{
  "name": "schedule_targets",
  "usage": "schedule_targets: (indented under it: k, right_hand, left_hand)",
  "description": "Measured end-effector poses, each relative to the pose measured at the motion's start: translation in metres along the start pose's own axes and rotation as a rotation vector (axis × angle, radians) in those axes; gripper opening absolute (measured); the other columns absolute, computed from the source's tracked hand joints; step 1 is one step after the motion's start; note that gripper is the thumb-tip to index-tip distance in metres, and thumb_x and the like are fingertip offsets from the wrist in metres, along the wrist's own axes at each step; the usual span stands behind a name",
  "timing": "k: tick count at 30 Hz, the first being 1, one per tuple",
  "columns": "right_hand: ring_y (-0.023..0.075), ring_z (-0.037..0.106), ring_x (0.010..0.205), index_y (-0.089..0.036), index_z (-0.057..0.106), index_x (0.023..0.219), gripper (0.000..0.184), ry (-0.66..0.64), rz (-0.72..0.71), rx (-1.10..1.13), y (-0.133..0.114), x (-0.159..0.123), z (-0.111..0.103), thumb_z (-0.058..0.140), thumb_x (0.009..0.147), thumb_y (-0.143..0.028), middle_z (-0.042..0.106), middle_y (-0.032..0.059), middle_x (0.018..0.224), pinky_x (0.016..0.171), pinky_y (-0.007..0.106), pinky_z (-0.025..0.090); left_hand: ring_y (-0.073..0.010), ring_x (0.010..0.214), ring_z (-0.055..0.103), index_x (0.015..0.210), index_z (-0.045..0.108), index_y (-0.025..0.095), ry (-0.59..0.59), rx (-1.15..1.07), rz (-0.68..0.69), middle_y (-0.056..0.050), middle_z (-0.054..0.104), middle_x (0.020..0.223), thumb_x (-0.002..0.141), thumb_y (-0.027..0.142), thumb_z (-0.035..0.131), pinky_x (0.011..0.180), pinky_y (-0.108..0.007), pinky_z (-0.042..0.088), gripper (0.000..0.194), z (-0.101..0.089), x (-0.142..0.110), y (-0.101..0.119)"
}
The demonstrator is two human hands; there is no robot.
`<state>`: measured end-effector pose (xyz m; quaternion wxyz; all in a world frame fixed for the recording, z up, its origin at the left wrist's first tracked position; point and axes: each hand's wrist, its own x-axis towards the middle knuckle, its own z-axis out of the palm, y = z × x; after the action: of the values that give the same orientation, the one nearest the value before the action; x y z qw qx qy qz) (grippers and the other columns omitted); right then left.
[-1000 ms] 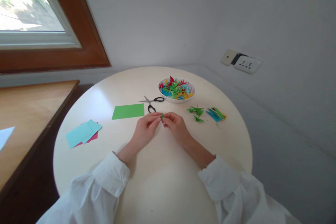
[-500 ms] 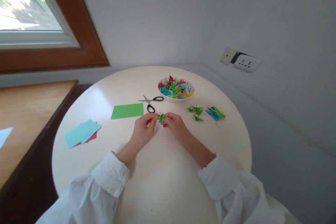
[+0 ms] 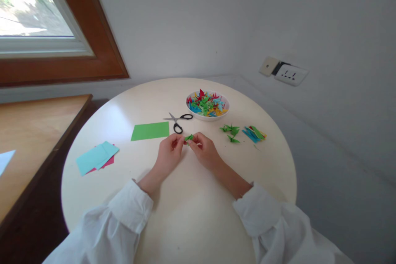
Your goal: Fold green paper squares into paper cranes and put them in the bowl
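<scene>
A small green paper crane is pinched between my two hands above the middle of the table. My left hand grips its left side between thumb and fingers. On the other side, my right hand pinches it with thumb and forefinger; part of the crane is hidden by the fingertips. Just beyond my hands lie open scissors with black handles. A green paper sheet is flat to the left of them. Several finished green cranes rest to the right of my right hand.
A white bowl full of colourful paper cranes stands at the back of the round table. Paper strips lie at the right. Light blue sheets overlap a red one at the left. A socket is on the wall.
The green crane has turned and tilted slightly between my fingers. My right hand has shifted a little to the left, its thumb now nearer my left fingertips.
</scene>
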<state>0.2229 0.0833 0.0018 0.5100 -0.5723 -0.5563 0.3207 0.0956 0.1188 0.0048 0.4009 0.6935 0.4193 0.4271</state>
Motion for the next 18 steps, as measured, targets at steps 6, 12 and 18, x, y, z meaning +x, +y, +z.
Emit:
schedule_targets:
  k: [6,12,18]
  right_hand:
    - [0.0133,0.051,0.062,-0.020,0.048,0.069,0.008,0.002,-0.021,-0.055,0.0003,0.0008,-0.0011,0.049,0.071,-0.028,0.054,-0.0015,0.065,0.056,0.025,0.040]
    - [0.0128,0.050,0.059,-0.020,0.049,0.067,0.005,0.030,-0.032,-0.107,0.0015,0.0017,-0.0022,0.048,0.070,-0.024,0.055,-0.0018,0.063,0.056,0.025,0.039]
    - [0.0121,0.049,0.059,-0.020,0.049,0.072,0.009,0.022,-0.057,-0.086,0.0063,0.0016,-0.0021,0.047,0.075,-0.029,0.055,-0.0018,0.067,0.055,0.025,0.037]
  left_hand:
    - [-0.0159,0.065,0.056,0.068,0.060,0.016,0.001,-0.013,-0.008,-0.003,0.062,0.067,0.077,0.032,0.051,0.063,-0.027,0.042,0.020,-0.0001,0.0010,-0.0026]
    - [-0.0155,0.065,0.056,0.066,0.056,0.016,0.006,-0.062,-0.022,-0.002,0.059,0.064,0.078,0.031,0.050,0.063,-0.027,0.042,0.019,-0.0011,0.0025,-0.0012]
    - [-0.0125,0.061,0.055,0.064,0.050,0.016,-0.079,-0.463,-0.206,0.002,0.054,0.061,0.072,0.040,0.059,0.067,-0.029,0.047,0.027,0.0006,0.0041,-0.0006]
